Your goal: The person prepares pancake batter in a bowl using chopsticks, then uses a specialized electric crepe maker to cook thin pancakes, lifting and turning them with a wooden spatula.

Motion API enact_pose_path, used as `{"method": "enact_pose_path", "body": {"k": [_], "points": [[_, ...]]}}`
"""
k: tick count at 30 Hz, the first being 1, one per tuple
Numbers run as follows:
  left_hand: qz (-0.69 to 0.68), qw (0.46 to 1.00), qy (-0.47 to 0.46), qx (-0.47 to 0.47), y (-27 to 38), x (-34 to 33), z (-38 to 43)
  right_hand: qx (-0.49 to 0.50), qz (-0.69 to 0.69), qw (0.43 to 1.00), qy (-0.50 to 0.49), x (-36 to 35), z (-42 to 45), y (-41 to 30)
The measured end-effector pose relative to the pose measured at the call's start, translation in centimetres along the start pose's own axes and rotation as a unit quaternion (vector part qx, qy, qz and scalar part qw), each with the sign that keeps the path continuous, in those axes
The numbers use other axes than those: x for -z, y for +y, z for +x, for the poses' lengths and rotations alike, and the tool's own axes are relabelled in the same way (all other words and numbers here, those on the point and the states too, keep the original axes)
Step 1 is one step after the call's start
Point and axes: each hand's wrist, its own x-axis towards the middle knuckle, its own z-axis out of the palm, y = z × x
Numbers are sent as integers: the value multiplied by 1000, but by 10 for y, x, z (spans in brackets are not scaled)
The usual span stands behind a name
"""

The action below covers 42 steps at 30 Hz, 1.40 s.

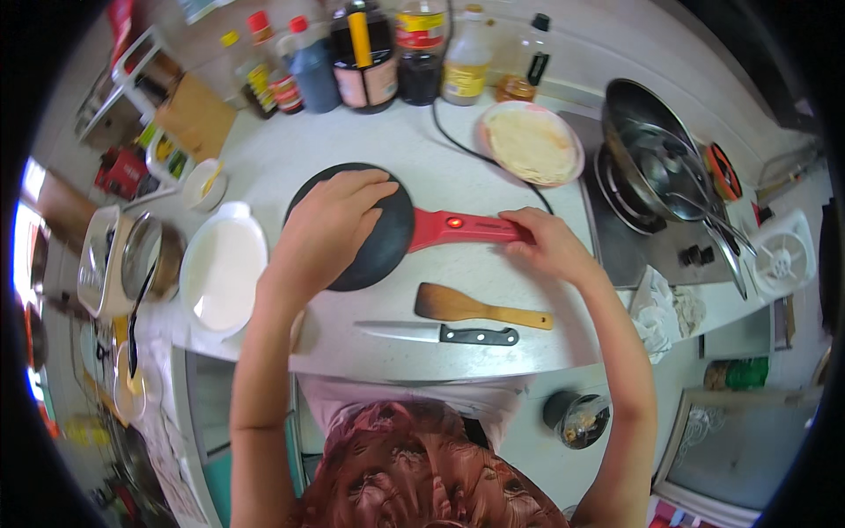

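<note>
An electric crepe maker with a round black plate [389, 254] and a red handle [485, 228] lies flat on the white counter. A small light glows on its handle. My left hand [337, 221] is spread palm down over the plate, holding nothing; whether it touches the surface I cannot tell. At the handle's far end, my right hand [551, 243] grips with fingers above and thumb below. Nearer to me lie a wooden spatula [475, 307] with a darkened blade and a black-handled kitchen knife [439, 334]. White batter fills an oval dish [224, 267] left of the plate.
A stack of thin pancakes [531, 142] sits on a plate behind the handle, beside a black power cord [455, 140]. Several sauce bottles [366, 66] line the wall. On the right, a wok [650, 152] rests over a gas stove [660, 264]. A small bowl [204, 185] stands left.
</note>
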Motion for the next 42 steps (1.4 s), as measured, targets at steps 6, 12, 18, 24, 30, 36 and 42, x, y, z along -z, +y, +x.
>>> {"method": "enact_pose_path", "body": {"k": [6, 12, 18, 24, 30, 36, 42], "points": [[-61, 965, 158, 198, -1, -7, -119, -91, 155, 966, -185, 4, 33, 15], [-63, 954, 157, 246, -2, -11, -187, -203, 266, 851, -404, 15, 44, -30], [-99, 951, 159, 246, -2, -12, -207, -232, 295, 868, -325, 4, 14, -54], [-108, 951, 178, 230, -9, -20, -214, -141, 258, 948, -126, -5, 5, -79], [-110, 941, 213, 239, -12, -13, -219, -46, 94, 992, 72, -28, 47, -129], [-55, 904, 326, 271, -27, -2, -251, 19, 117, 992, 47, -77, 83, -145], [-16, 788, 463, 406, -63, 14, -300, 74, 107, 990, -54, -110, 109, -182]]}}
